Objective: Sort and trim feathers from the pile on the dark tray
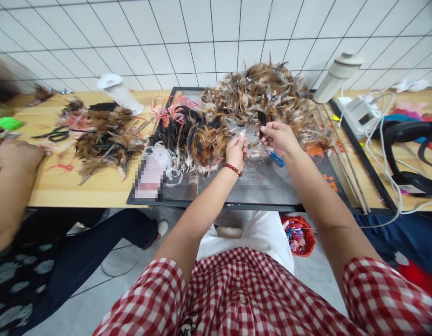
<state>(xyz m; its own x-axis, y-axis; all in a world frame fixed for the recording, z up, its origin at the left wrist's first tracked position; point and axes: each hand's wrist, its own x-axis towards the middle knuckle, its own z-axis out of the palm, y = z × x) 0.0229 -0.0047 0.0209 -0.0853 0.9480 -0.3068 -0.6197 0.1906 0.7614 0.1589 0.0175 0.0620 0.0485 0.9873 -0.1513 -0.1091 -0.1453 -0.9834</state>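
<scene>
Checked sleeves (156, 298) frame left hand (236, 151) pinching pale feather (242, 134), right hand (277, 137) pinching dark feather (261, 120).

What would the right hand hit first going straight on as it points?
Probably the brown feather pile beyond it. The right hand, pinching a dark feather, points forward and left at it; depth is unclear, so it may pass above.
</scene>
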